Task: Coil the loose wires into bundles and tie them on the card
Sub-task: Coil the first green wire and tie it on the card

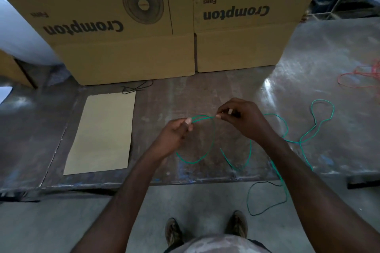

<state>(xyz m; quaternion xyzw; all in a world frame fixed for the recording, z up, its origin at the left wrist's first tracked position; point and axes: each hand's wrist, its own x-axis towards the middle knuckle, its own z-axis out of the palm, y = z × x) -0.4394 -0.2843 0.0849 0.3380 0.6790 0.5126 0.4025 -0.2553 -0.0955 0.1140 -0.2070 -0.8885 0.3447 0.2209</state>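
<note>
A long green wire [211, 141] runs between my two hands over the metal table [185, 96]. My left hand [174, 135] pinches it at a loop that hangs down below the hand. My right hand [242, 118] pinches the same wire a short way to the right. The rest of the green wire trails in loose curves across the table to the right and drops over the front edge. A plain tan card [102, 131] lies flat on the table, left of my hands. A thin black wire [136, 88] lies just behind the card.
Two large cardboard fan boxes [144, 47] stand along the back of the table. A loose red wire [362, 76] lies at the far right. My feet [205, 230] show on the concrete floor below the table's front edge.
</note>
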